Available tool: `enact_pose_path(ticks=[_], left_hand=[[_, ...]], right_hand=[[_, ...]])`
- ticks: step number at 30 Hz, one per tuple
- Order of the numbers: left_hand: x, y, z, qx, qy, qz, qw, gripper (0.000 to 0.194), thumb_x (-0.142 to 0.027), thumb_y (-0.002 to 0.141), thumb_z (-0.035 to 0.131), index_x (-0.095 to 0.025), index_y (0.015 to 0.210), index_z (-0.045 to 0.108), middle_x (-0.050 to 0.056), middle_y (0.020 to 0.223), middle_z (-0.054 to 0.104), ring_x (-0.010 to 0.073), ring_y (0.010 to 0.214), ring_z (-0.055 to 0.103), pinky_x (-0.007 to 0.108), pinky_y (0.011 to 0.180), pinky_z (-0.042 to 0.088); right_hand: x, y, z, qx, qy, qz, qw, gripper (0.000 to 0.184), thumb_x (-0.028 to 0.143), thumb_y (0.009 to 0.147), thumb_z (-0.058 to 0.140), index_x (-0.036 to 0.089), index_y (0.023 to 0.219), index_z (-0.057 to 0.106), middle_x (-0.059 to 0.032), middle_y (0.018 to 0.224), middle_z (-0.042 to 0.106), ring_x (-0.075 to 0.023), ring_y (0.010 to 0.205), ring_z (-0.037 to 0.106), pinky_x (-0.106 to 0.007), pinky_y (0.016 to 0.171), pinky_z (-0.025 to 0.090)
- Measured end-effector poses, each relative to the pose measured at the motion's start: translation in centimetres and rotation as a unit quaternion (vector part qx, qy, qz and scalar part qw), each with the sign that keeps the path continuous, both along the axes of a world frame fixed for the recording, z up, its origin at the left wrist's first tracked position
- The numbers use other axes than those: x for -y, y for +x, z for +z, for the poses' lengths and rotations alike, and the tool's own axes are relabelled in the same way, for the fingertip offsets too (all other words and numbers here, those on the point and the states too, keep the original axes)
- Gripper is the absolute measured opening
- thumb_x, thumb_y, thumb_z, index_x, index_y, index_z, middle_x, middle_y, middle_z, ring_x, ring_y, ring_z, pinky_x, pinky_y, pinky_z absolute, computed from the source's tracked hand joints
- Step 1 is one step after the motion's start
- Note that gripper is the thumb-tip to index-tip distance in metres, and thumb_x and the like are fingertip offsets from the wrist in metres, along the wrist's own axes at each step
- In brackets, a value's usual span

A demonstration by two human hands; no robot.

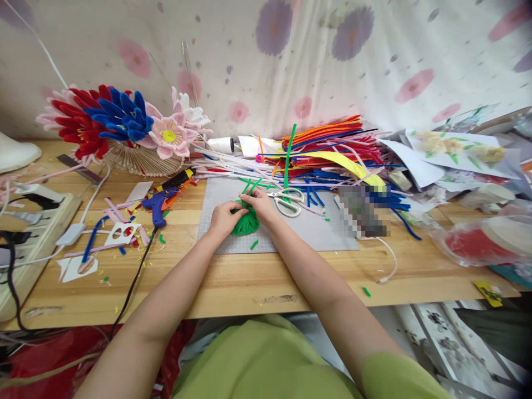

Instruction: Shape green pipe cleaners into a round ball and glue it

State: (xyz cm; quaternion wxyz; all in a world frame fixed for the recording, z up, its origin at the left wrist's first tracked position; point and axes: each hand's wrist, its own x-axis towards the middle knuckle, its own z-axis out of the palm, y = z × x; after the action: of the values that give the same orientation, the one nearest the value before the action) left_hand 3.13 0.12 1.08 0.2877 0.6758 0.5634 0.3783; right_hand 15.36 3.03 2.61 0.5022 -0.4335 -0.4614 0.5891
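Both hands meet over a grey cutting mat [316, 233] on the wooden table. My left hand [224, 217] is closed around the left side of a green pipe-cleaner bundle [246, 223]. My right hand [258, 203] pinches the top of the same bundle, where short green ends stick up. A long green pipe cleaner [288, 155] stands up just behind my right hand. White-handled scissors [286, 201] lie on the mat right of my right hand.
A pile of coloured pipe cleaners [328, 147] lies behind the mat. Pipe-cleaner flowers [120, 122] sit at the back left. A blue glue gun [158, 205] with its black cord lies left of the mat. Papers and bags crowd the right.
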Motion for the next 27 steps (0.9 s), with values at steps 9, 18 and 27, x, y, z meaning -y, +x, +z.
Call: enact_pose_path(ticks=[9, 18, 27], left_hand=[[0.2, 0.1, 0.4, -0.021, 0.008, -0.005, 1.000, 0.011, -0.027, 0.070, 0.063, -0.018, 0.074, 0.067, 0.005, 0.084, 0.070, 0.0183, 0.079, 0.063, 0.030, 0.074, 0.045], [0.0, 0.3, 0.3, 0.045, -0.015, 0.043, 0.998, 0.016, -0.031, 0.068, 0.061, -0.016, 0.064, 0.063, -0.001, 0.063, 0.063, 0.0131, 0.061, 0.055, 0.025, 0.063, 0.042], [-1.3, -0.1, -0.7, 0.194, -0.058, 0.078, 0.976, 0.016, -0.030, 0.056, 0.068, -0.016, 0.058, 0.061, -0.001, 0.062, 0.063, 0.0121, 0.061, 0.056, 0.023, 0.062, 0.043]], right_hand=[[0.1, -0.6, 0.2, -0.014, -0.013, -0.026, 0.999, 0.034, 0.040, 0.050, 0.070, 0.018, 0.057, 0.046, 0.0070, 0.050, 0.042, -0.0064, 0.048, 0.038, -0.023, 0.050, 0.032], [-0.1, 1.4, 0.0, 0.149, 0.090, 0.074, 0.982, 0.035, 0.044, 0.061, 0.066, 0.016, 0.079, 0.056, 0.0005, 0.075, 0.057, -0.0121, 0.071, 0.053, -0.027, 0.067, 0.044], [0.9, 2.7, -2.7, 0.385, 0.261, 0.147, 0.873, 0.078, 0.038, 0.061, 0.073, 0.014, 0.128, 0.041, -0.0171, 0.130, 0.046, -0.0274, 0.122, 0.042, -0.045, 0.103, 0.031]])
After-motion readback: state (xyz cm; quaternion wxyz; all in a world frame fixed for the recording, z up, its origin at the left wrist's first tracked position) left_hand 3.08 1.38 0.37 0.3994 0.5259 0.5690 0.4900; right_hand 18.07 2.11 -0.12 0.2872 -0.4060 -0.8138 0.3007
